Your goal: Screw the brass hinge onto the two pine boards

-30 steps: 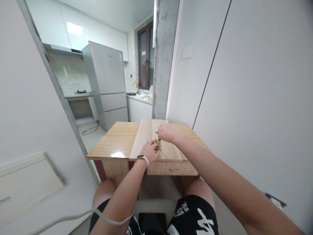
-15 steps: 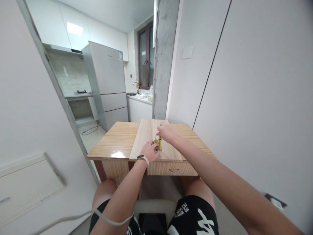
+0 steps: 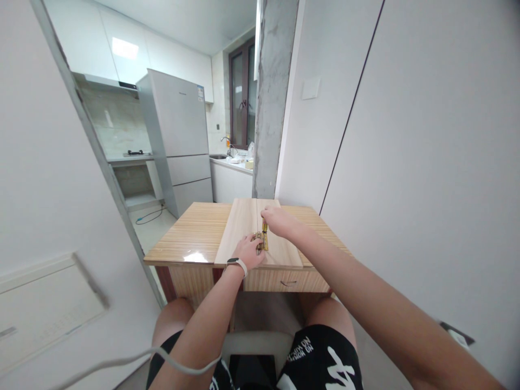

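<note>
Two pale wooden boards [image 3: 236,227] lie side by side across the wooden table [image 3: 195,227]. A small brass-coloured metal piece [image 3: 260,242], perhaps a hinge, rests on them. My left hand [image 3: 248,252], with a band on its wrist, has its fingers around that piece and presses it to the boards. Above it, my right hand [image 3: 277,221] is closed on the top of a yellow-and-black screwdriver [image 3: 265,225], which stands upright with its lower end at the metal piece. The screwdriver's tip is too small to make out.
Below the tabletop is a drawer with a handle [image 3: 288,283]. A white wall [image 3: 406,162] rises to the right. Behind the table stand a grey pillar [image 3: 274,108] and a refrigerator [image 3: 184,119]. A pale cable [image 3: 122,362] crosses at the lower left.
My right hand has turned slightly around the top of the screwdriver, and more of its handle shows. My left hand has stayed in place.
</note>
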Demonstrator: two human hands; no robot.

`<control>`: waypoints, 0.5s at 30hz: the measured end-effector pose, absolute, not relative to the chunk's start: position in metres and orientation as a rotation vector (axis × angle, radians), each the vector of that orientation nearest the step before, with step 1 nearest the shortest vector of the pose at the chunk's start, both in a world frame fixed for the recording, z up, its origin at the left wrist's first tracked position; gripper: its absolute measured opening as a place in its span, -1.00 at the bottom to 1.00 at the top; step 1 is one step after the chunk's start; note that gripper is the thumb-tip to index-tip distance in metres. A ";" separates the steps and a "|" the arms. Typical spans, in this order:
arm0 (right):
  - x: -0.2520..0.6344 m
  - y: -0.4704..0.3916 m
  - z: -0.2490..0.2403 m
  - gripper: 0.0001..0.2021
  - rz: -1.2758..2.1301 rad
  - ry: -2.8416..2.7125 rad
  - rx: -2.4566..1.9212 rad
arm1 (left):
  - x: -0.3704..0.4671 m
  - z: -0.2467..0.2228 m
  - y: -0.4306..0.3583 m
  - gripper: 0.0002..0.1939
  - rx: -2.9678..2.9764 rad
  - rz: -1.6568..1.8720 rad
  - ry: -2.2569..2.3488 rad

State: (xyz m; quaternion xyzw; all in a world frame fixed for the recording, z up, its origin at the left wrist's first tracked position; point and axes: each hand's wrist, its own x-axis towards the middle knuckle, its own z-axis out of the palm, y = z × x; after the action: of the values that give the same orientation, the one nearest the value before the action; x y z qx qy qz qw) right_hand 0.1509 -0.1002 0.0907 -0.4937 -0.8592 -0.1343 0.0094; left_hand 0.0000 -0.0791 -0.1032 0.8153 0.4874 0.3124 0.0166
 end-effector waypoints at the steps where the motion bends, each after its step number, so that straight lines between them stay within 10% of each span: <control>1: 0.152 -0.100 0.091 -0.80 -0.435 -2.689 -1.538 | 0.000 -0.103 -0.079 -0.63 2.534 0.971 1.515; 15: 0.149 -0.103 0.093 -0.70 -0.633 -2.729 -1.543 | 0.000 -0.104 -0.078 -0.63 2.533 0.943 1.520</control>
State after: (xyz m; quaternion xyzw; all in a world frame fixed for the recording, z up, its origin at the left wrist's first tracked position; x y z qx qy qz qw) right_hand 0.1495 -0.1028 0.0931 -0.4821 -0.8530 -0.1977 -0.0283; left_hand 0.0000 -0.0784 -0.1039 0.8166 0.4902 0.3040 0.0202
